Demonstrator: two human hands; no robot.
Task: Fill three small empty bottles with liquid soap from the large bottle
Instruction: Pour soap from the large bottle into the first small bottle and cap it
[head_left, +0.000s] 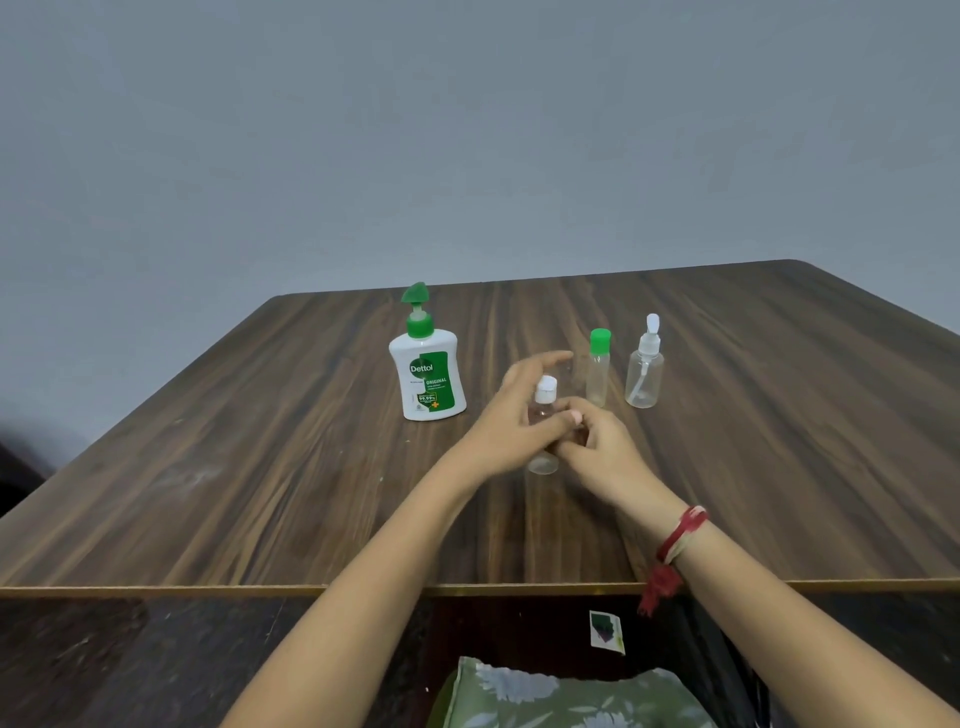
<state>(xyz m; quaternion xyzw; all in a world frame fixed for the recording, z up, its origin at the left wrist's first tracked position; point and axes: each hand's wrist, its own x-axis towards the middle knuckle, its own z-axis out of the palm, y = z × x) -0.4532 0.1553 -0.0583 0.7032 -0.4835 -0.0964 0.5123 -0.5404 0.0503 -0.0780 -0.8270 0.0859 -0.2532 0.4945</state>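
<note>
Four bottles are on the dark wood-grain bench (208, 467): one large and three small. The large white soap bottle (428, 376), with a green pump head and a green-and-white label, stands upright toward the far left of the group. Of the three small clear bottles, one with a white cap (544, 410) is near the middle, held between both hands and seemingly with its base on the bench; it looks empty or nearly so. The left hand (511, 415) wraps around its left side with the fingers partly extended past it, grasping the body. The right hand (597, 441) closes on the lower right side of the same bottle, fingertips touching the left hand's thumb. Just beyond the hands, to the right, a slim clear bottle with a green cap (598, 369) stands upright, and further right, near it but apart, stands a clear spray bottle (645, 369) with a white nozzle and a visible dip tube; both look empty. A red thread band (680, 535) circles the right wrist. Below the near bench edge lie a green floral-print cloth (571, 696) and a small sticker (607, 631) on the dark surface. A plain grey wall (467, 130) rises behind the bench.
</note>
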